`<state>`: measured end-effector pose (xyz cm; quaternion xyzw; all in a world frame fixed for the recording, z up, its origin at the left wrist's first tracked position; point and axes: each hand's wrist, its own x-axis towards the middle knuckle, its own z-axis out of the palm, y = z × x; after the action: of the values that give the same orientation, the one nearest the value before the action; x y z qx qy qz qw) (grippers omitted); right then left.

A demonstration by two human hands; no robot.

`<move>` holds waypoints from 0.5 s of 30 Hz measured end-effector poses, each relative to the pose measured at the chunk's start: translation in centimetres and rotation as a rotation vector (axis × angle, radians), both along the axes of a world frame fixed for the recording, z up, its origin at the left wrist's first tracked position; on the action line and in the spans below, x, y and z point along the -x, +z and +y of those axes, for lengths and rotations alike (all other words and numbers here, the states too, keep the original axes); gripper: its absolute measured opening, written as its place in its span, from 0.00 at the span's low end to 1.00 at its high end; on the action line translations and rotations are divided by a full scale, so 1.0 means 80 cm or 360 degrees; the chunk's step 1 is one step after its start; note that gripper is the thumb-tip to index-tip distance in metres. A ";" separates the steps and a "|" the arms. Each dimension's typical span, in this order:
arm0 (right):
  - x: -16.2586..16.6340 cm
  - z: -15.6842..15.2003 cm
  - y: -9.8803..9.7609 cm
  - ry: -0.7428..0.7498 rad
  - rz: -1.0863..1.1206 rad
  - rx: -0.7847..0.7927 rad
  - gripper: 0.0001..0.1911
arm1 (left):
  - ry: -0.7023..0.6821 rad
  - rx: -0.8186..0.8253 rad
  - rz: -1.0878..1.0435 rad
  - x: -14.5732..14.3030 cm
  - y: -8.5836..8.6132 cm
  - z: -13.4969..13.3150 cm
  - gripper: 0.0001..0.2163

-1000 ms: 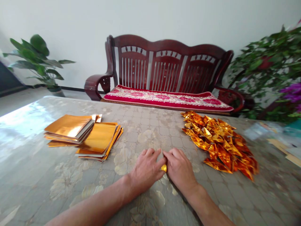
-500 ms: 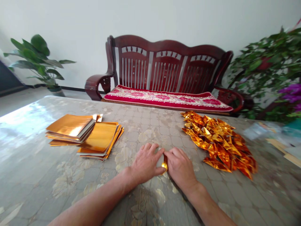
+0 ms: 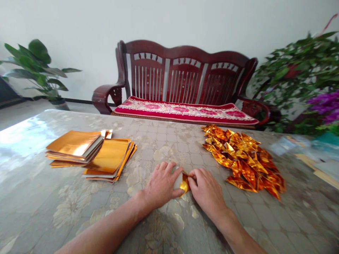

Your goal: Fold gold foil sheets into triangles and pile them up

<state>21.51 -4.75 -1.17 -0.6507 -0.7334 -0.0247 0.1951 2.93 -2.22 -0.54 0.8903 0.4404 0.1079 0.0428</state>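
Table (image 3: 168, 137) beneath, spread left hand (image 3: 161, 184) and pinching right hand (image 3: 208, 192) touch foil (image 3: 184, 185).

I log both bare forearms converging on the foil sheet (image 3: 184, 185), left forearm (image 3: 113, 224) from its near left, right forearm (image 3: 238, 231) from its near right. My left hand (image 3: 161, 185) is palm down at the sheet's left, thumb and index finger splayed apart, tips upon it. My right hand (image 3: 208, 190), knuckles up, fingers curled, pinches the sheet's right side between thumb and index finger.
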 end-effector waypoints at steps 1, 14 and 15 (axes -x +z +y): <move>0.000 -0.001 0.000 0.0005 -0.0027 -0.0019 0.04 | 0.0001 -0.0001 -0.0003 0.000 0.000 0.000 0.30; 0.008 -0.009 -0.003 0.0092 0.0000 -0.0067 0.06 | 0.0016 0.0018 -0.0042 0.001 0.000 0.001 0.30; 0.008 -0.009 -0.002 0.0107 -0.0013 -0.0084 0.06 | 0.0019 0.0023 -0.0047 0.001 0.000 0.001 0.30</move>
<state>20.86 -5.47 -1.35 -0.6203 -0.7547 -0.0403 0.2098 2.88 -2.16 -0.51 0.8856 0.4457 0.1182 0.0551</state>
